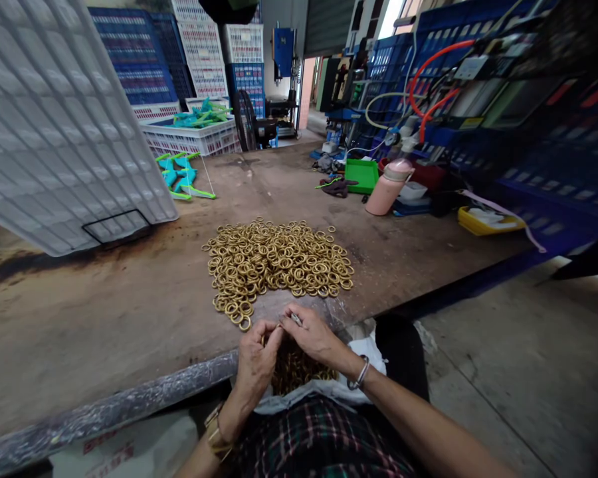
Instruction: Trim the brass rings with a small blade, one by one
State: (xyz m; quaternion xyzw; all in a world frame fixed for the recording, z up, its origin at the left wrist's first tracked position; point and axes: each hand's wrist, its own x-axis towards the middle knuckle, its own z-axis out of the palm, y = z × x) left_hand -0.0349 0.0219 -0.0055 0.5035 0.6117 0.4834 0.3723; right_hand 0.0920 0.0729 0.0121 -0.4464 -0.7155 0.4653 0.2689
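A heap of small brass-coloured rings [279,255] lies on the worn brown tabletop [144,299], just beyond my hands. My left hand [256,358] is closed in a pinch, with a bit of a brass-coloured ring showing at its fingers. Touching its fingertips, my right hand [316,337] is closed around a small grey metal tool [296,319], mostly hidden by the fingers. Below both hands, an open white bag [366,352] on my lap holds many more of these rings.
At left stands a large white plastic crate [70,133], with blue-green plastic pieces [182,176] beside it. A pink bottle [386,191], a green tray [361,176], dark gloves [336,186] and a yellow tray [488,222] sit at right. A fan [252,123] stands behind the table.
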